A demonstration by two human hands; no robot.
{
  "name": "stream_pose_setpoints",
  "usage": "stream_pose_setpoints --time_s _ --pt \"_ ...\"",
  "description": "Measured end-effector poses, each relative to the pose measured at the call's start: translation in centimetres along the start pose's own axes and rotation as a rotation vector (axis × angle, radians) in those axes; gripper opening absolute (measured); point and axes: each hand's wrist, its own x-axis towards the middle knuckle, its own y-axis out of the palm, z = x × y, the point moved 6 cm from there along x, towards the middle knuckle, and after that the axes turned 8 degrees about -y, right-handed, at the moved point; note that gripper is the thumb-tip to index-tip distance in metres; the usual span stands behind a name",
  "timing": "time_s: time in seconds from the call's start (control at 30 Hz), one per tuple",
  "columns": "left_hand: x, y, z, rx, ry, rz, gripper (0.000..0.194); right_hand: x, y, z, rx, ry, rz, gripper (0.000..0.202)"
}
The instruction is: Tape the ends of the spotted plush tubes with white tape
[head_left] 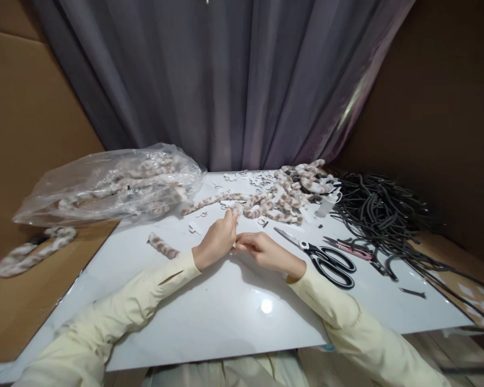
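My left hand (218, 240) and my right hand (262, 250) meet over the middle of the white table (221, 317). The fingers of my left hand are pinched at the end of a fluffy white-and-brown piece (237, 208). My right fingers are curled closed just beside them, and what they hold is hidden. A short spotted furry strip (163, 246) lies by my left wrist. Beyond my hands, a long furry strip (213, 200) runs toward a heap of similar strips (282, 201).
Black-handled scissors (333, 263) and pink-handled pliers (353, 248) lie right of my hands, near a small bottle (326, 204). Black cords (379, 209) pile up at the right. A clear bag (116, 185) of furry strips is at the back left. Metal rings and hooks (258, 183) lie scattered behind.
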Motion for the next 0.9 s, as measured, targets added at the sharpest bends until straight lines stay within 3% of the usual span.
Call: stream_pose_setpoints --time_s 0.33,0.9 --pt "0.0 0.6 0.2 0.124 0.022 0.016 0.014 0.1 0.5 -0.4 -0.298 -0.011 0.000 0.021" --pt "-0.3 1.1 0.3 0.242 -0.007 0.010 0.018 0.3 1.1 -1.0 -0.264 0.116 -0.028 0.020"
